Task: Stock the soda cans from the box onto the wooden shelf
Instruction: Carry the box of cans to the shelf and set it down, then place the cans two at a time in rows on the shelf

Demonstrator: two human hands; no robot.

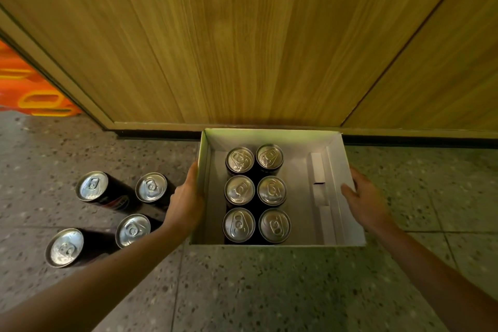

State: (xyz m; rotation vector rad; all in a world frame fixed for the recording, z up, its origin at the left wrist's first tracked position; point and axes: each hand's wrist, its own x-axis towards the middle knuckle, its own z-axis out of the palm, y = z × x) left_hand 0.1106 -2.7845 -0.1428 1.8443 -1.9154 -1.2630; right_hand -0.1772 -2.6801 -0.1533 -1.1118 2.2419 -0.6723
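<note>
A white open-topped cardboard box [336, 159] sits on the speckled floor against a wooden panel. Several black soda cans with silver tops [256, 191] stand inside it in two columns, left of its middle. My left hand [186, 202] grips the box's left wall. My right hand [363, 202] holds the right wall, thumb inside the rim. Several more black cans [93, 186] stand on the floor to the left of the box.
A wooden panel [242, 40] with a dark base strip rises straight ahead; no shelf board shows. A loose white cardboard insert [318, 170] lies in the box's right half. Orange and yellow packaging [29, 94] shows at far left. Speckled floor [242, 291] stretches below the box.
</note>
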